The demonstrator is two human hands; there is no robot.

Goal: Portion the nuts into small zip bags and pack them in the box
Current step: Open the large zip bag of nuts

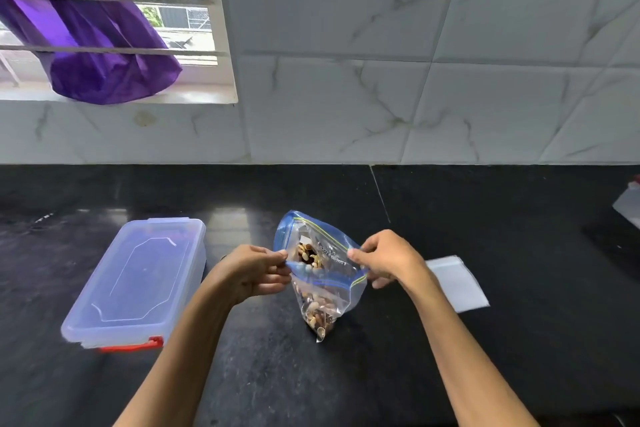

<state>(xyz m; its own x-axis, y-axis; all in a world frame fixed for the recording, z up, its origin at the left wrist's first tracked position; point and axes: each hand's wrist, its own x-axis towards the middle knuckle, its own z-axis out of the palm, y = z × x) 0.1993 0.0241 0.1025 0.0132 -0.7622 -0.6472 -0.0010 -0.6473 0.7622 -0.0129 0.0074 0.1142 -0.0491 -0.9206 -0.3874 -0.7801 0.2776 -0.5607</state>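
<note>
A large clear zip bag (320,274) with a blue zip strip stands on the black counter, holding mixed nuts (320,317) in its lower part. Its mouth is pulled open, and more nuts show through the opening. My left hand (256,272) pinches the near left edge of the mouth. My right hand (388,260) pinches the right edge. A clear plastic box (138,284) with its lid on and a red latch sits to the left of my left hand. Small flat zip bags (457,282) lie on the counter just right of my right hand.
The black counter (485,340) runs back to a white marble-tiled wall (415,97). A purple cloth (100,55) hangs at a barred window at the upper left. A white object (628,203) is cut off by the right edge.
</note>
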